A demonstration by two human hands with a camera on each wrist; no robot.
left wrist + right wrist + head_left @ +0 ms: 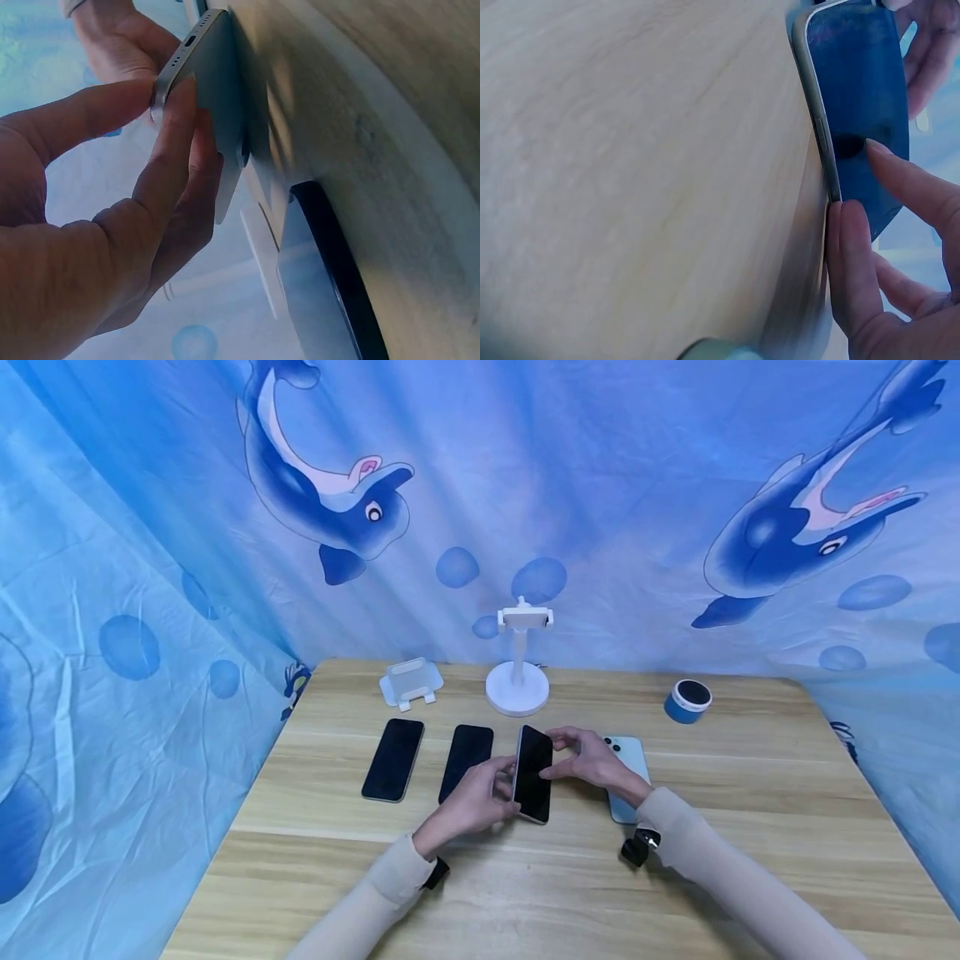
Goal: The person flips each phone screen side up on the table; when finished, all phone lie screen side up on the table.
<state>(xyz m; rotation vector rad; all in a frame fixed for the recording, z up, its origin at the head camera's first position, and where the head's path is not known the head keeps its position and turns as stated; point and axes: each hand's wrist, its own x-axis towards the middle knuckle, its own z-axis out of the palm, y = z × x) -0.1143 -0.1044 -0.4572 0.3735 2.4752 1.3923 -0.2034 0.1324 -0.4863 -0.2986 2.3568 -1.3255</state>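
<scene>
Both hands hold one smartphone (534,789) between them, tilted up on its left side over the table with its dark screen showing. My left hand (474,797) pinches its lower left corner; in the left wrist view, thumb and fingers grip the end beside the charging port (191,40). At the other side my right hand (592,762) has its thumb on the screen (862,97) and its fingers behind the long edge. A second dark-screened phone (467,756) lies partly under the left hand. Beneath the right wrist is a light blue phone (633,756), back up with its cameras showing.
Another dark phone (393,760) lies at the left. Behind it is a low white folding stand (411,678). A white phone holder (517,689) on a round base stands at the back middle, and a small blue cylinder (684,706) with a dark top at the back right.
</scene>
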